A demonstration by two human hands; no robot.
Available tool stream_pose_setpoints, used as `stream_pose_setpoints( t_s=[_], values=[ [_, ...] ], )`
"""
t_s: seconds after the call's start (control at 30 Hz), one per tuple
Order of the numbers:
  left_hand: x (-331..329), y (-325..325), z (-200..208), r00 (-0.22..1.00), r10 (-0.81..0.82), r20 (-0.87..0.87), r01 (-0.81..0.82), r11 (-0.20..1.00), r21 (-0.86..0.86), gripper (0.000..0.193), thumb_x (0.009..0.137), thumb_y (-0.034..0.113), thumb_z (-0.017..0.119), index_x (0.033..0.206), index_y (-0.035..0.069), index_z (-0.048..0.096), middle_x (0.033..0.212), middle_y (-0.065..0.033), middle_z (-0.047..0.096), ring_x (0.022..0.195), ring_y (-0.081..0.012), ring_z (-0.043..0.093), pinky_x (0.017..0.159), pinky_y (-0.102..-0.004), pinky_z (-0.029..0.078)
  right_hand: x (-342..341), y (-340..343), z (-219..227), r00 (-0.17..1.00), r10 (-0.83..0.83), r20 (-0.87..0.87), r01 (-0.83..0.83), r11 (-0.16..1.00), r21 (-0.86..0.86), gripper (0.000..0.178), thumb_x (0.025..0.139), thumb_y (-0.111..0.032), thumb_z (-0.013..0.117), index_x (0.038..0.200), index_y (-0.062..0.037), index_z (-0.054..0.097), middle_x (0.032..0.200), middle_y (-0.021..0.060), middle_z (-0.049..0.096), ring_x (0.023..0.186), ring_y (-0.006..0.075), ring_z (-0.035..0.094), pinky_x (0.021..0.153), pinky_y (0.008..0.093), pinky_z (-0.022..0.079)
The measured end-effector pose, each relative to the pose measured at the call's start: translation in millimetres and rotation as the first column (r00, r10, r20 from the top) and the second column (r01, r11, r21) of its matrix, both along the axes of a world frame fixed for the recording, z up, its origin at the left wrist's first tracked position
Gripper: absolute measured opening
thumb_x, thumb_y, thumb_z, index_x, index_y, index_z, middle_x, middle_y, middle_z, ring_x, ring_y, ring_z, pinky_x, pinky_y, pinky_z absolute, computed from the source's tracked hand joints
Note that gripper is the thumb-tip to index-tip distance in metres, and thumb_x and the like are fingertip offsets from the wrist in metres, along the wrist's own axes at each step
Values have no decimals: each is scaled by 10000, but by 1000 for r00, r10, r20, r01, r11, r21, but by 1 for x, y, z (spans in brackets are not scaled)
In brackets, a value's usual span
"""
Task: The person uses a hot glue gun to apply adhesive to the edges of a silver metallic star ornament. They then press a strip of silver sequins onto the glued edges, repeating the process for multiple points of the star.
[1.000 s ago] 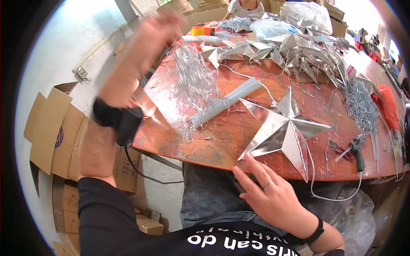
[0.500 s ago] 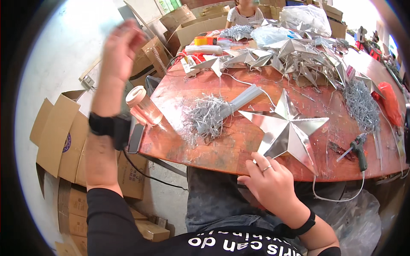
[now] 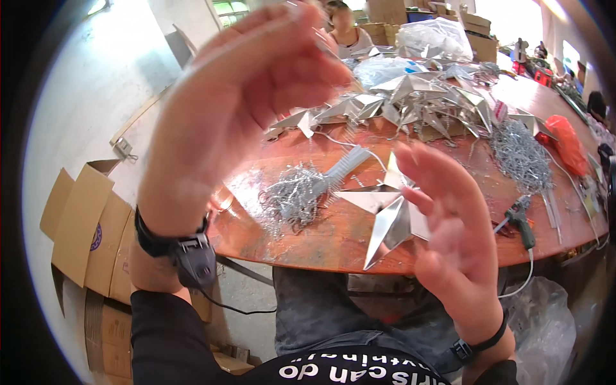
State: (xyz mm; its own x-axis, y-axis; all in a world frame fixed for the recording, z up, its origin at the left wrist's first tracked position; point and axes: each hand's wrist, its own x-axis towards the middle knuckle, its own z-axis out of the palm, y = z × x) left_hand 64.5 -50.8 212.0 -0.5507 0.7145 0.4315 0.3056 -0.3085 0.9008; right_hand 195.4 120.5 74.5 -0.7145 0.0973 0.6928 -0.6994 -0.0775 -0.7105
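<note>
My left hand point(image 3: 237, 90) is raised close to the camera above the table's left part. Its fingers are curled but smeared by motion, so whether anything sits in them is unclear. My right hand point(image 3: 459, 237) hovers over a shiny silver five-pointed star point(image 3: 388, 224) near the table's front edge. Its fingers stretch up, the thumb apart, with nothing in them; the hand covers the star's right side. Left of the star lies a tangle of silver tinsel point(image 3: 292, 202) against a bundle of translucent sticks point(image 3: 348, 163). A green glue gun point(image 3: 523, 224) lies to the right.
Silver stars point(image 3: 417, 96) are heaped at the back of the red-brown table point(image 3: 333, 240). More tinsel point(image 3: 523, 157) and an orange-red bag point(image 3: 566, 144) lie at right. Cardboard boxes point(image 3: 74, 224) stand on the left. A person point(image 3: 350, 38) sits across the table.
My left hand has come closer to the camera and to the right. My right hand has let go of the star and lifted above it. The view has shifted slightly.
</note>
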Motion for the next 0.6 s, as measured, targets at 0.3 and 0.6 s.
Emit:
stream_pose_setpoints(
  t_s=[0.3, 0.6],
  values=[
    [43, 55, -54, 999, 16, 49, -6, 978, -209, 197, 960, 222, 534, 1002, 31, 518, 848, -72, 606, 743, -142, 683, 588, -212, 579, 50, 16, -11, 877, 205, 436, 4, 901, -433, 162, 984, -137, 504, 992, 7, 578, 642, -67, 468, 528, -10, 369, 488, 160, 261],
    [14, 79, -129, 994, -61, 90, 90, 926, -367, 156, 911, 114, 603, 938, -38, 622, 832, -107, 653, 784, -168, 682, 618, -249, 578, 80, 57, -38, 730, 105, 676, 227, 895, -384, 199, 975, -117, 512, 913, 49, 602, 627, -38, 503, 514, -2, 380, 463, 172, 262]
  ],
)
